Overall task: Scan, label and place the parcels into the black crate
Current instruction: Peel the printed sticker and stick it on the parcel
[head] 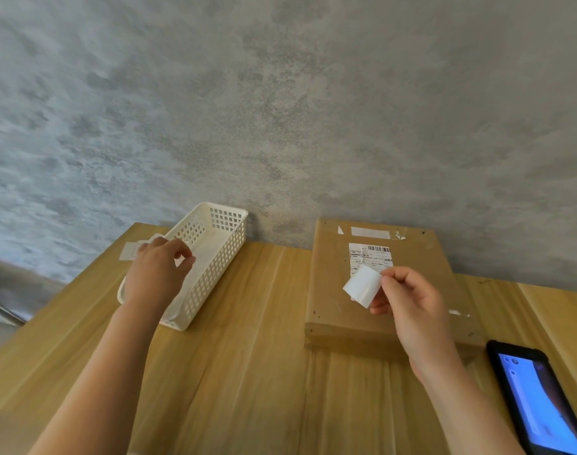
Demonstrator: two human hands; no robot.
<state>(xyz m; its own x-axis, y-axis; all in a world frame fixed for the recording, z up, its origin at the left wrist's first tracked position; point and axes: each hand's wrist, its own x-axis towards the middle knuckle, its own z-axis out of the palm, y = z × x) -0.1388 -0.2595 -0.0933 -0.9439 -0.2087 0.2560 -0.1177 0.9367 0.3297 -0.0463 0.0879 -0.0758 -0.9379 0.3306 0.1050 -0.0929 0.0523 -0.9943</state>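
A curled white label (362,285) is pinched in the right hand (412,310) above the cardboard parcel (339,310) on the wooden table (247,372); labelling is unfinished, no black crate is seen; left hand (155,274) fingers are pinched together over the white basket (214,257)

A pale wooden tabletop (247,372) of long planks runs up to a grey mottled wall. On it, at the left, lies a white perforated basket (211,254), with what may be flat paper sheets (131,251) just behind it. A flat brown cardboard parcel (333,310) lies at the centre right. A black-cased phone (536,405), screen lit, lies near the right edge.
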